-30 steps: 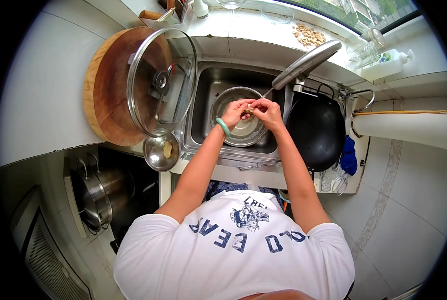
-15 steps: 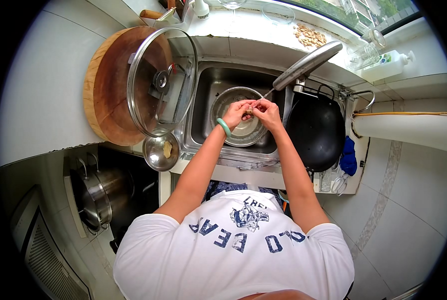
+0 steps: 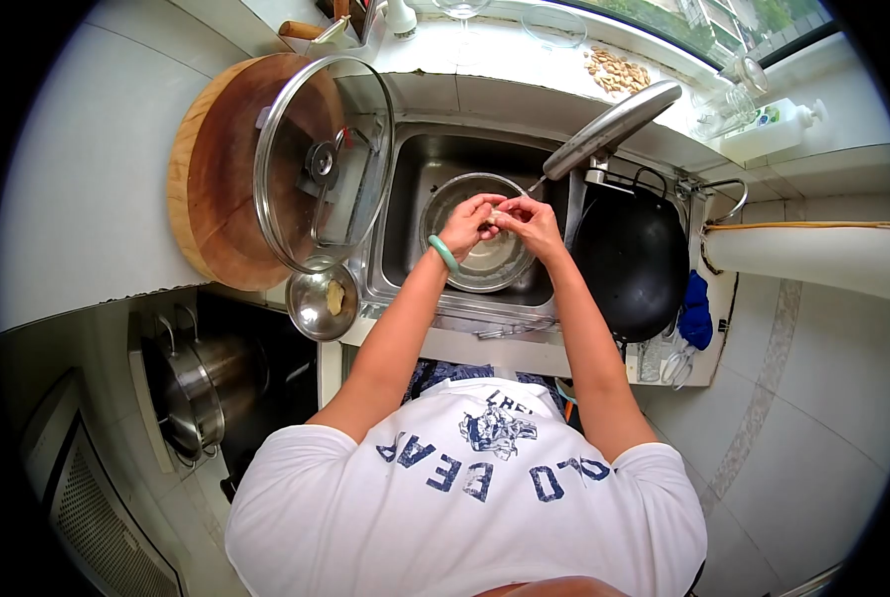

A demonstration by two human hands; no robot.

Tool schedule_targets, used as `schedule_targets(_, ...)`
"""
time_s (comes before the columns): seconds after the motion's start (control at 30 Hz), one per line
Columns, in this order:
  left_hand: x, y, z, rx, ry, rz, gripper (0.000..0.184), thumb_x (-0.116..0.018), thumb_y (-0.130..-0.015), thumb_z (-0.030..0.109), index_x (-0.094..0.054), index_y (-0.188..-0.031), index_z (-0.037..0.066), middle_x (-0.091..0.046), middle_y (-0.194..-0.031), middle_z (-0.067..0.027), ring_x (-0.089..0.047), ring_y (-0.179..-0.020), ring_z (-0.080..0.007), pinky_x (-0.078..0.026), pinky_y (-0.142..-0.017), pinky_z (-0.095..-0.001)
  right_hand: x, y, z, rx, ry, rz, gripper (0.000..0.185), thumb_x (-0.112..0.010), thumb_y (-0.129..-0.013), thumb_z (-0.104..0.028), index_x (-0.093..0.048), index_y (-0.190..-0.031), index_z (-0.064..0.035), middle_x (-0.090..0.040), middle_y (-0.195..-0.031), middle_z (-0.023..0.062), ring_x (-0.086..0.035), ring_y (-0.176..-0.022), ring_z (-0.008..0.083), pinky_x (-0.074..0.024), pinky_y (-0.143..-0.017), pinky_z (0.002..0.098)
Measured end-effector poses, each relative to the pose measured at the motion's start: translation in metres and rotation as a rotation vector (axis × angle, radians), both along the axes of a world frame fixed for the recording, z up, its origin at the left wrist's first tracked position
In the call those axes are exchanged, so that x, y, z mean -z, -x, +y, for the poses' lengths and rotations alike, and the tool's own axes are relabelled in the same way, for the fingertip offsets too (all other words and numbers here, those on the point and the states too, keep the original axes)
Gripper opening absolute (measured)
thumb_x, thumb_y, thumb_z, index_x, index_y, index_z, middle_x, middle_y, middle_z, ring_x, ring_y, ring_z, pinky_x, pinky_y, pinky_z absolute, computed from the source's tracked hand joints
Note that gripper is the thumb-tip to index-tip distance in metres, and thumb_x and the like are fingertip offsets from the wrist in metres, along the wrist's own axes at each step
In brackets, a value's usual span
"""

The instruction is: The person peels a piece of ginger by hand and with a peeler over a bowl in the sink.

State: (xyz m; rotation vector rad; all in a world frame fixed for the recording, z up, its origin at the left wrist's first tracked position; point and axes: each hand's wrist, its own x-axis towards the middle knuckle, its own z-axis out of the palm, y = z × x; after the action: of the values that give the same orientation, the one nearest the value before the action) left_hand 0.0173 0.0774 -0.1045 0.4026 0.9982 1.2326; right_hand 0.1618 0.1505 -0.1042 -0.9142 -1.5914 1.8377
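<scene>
Over a round metal basin (image 3: pixel 432 239) in the sink, my left hand (image 3: pixel 470 221) and my right hand (image 3: pixel 533 224) meet with their fingertips together. Both sets of fingers are closed around a small pale piece (image 3: pixel 495 217) that is mostly hidden, and its kind cannot be made out. A green bangle (image 3: pixel 444 256) circles my left wrist. Cloudy-looking water (image 3: pixel 485 261) shows in the basin below. To the left, a small steel bowl (image 3: pixel 308 303) holds a yellowish lump (image 3: pixel 334 297) resembling ginger.
A glass lid (image 3: pixel 263 189) stands before a round wooden board (image 3: pixel 191 199) at left. Right of the sink (image 3: pixel 405 179) is a black wok (image 3: pixel 629 254). The faucet (image 3: pixel 614 129) reaches over the sink's right back corner. Brownish pieces (image 3: pixel 616 72) lie on the windowsill.
My fingers have shifted slightly around the small piece, and less of its brownish side shows. The hands stay over the basin; the rest looks the same.
</scene>
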Motion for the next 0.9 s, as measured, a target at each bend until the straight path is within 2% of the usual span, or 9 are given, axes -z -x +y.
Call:
schedule_targets(0.27, 0.004, 0.006, -0.003, 0.010, 0.028, -0.279, 0.035, -0.037, -0.095, 0.025, -0.044, -0.122, 0.003, -0.057, -0.090, -0.0058, -0.051, -0.064, -0.0096, -0.043, -0.053, -0.0178, 0.005, -0.003, 0.003, -0.123, -0.069, 0.135, 0.020, -0.064, -0.079, -0.007, -0.064, -0.097, 0.0001, -0.062, -0.085, 0.0043, -0.056, -0.074, 0.0111, -0.0457, -0.068, 0.0222)
schedule_targets(0.33, -0.003, 0.002, -0.003, -0.042, 0.187, -0.201, 0.032, -0.036, -0.096, 0.025, -0.046, -0.119, 0.005, -0.058, -0.088, -0.0073, -0.051, -0.055, -0.0105, -0.041, -0.046, -0.0185, -0.002, -0.003, -0.002, -0.118, 0.328, 0.142, 0.022, -0.062, -0.080, -0.006, -0.063, -0.100, 0.0024, -0.064, -0.090, 0.0066, -0.059, -0.078, 0.0117, -0.0480, -0.074, 0.0233)
schedule_targets(0.37, -0.006, 0.001, -0.002, -0.041, 0.187, -0.201, 0.032, -0.036, -0.096, 0.025, -0.046, -0.119, 0.005, -0.058, -0.088, -0.0073, -0.051, -0.055, -0.0105, -0.041, -0.046, -0.0185, 0.000, -0.003, -0.002, -0.118, 0.328, 0.142, 0.022, -0.062, -0.080, -0.006, -0.063, -0.100, 0.0024, -0.064, -0.090, 0.0066, -0.059, -0.078, 0.0117, -0.0480, -0.074, 0.0233)
schedule_targets(0.47, -0.007, 0.000, -0.002, -0.007, 0.286, -0.005, 0.029, -0.038, -0.095, 0.025, -0.047, -0.115, 0.006, -0.059, -0.085, -0.0089, -0.053, -0.050, -0.0119, -0.038, -0.040, -0.0188, 0.010, 0.000, -0.005, -0.049, 0.175, -0.002, 0.022, -0.064, -0.079, -0.007, -0.063, -0.097, 0.0044, -0.065, -0.086, 0.0080, -0.060, -0.075, 0.0126, -0.0486, -0.071, 0.0233)
schedule_targets(0.53, 0.001, 0.001, 0.001, 0.018, 0.287, 0.480, 0.027, -0.041, -0.094, 0.026, -0.049, -0.108, 0.005, -0.060, -0.082, -0.0092, -0.057, -0.051, -0.0129, -0.034, -0.036, -0.0196, 0.012, 0.002, -0.007, 0.066, 0.173, -0.067, 0.021, -0.067, -0.077, -0.009, -0.065, -0.094, 0.0035, -0.066, -0.082, 0.0060, -0.061, -0.073, 0.0106, -0.0487, -0.069, 0.0218)
schedule_targets(0.57, 0.005, 0.003, 0.000, -0.010, 0.308, 0.634, 0.026, -0.048, -0.091, 0.027, -0.054, -0.101, 0.004, -0.061, -0.081, -0.0079, -0.061, -0.061, -0.0129, -0.042, -0.042, -0.0196, 0.013, 0.002, -0.008, 0.067, 0.174, -0.066, 0.021, -0.067, -0.077, -0.009, -0.065, -0.094, 0.0035, -0.066, -0.082, 0.0060, -0.061, -0.073, 0.0106, -0.0487, -0.069, 0.0218)
schedule_targets(0.6, 0.005, 0.002, 0.000, -0.010, 0.308, 0.635, 0.026, -0.048, -0.091, 0.027, -0.054, -0.101, 0.004, -0.061, -0.081, -0.0079, -0.061, -0.061, -0.0129, -0.042, -0.042, -0.0196, 0.009, 0.003, -0.009, 0.100, 0.208, -0.046, 0.021, -0.066, -0.077, -0.008, -0.065, -0.094, 0.0039, -0.066, -0.082, 0.0076, -0.061, -0.072, 0.0113, -0.0487, -0.068, 0.0223)
schedule_targets(0.67, 0.006, 0.000, 0.000, -0.209, 0.183, 0.246, 0.024, -0.053, -0.088, 0.027, -0.058, -0.091, 0.004, -0.062, -0.079, -0.0058, -0.062, -0.066, -0.0125, -0.051, -0.054, -0.0209, 0.005, 0.006, -0.010, 0.136, 0.243, -0.025, 0.020, -0.065, -0.077, -0.006, -0.065, -0.094, 0.0044, -0.066, -0.083, 0.0091, -0.061, -0.072, 0.0121, -0.0487, -0.067, 0.0228)
schedule_targets(0.9, 0.003, 0.000, -0.005, -0.281, 0.169, 0.189, 0.019, -0.065, -0.078, 0.005, -0.063, -0.095, -0.004, -0.064, -0.088, -0.0094, -0.063, -0.074, -0.0140, -0.054, -0.067, -0.0218, 0.005, 0.006, -0.009, 0.127, 0.414, 0.062, 0.023, -0.063, -0.077, -0.003, -0.063, -0.098, 0.0059, -0.065, -0.087, 0.0105, -0.061, -0.075, 0.0136, -0.0486, -0.071, 0.0224)
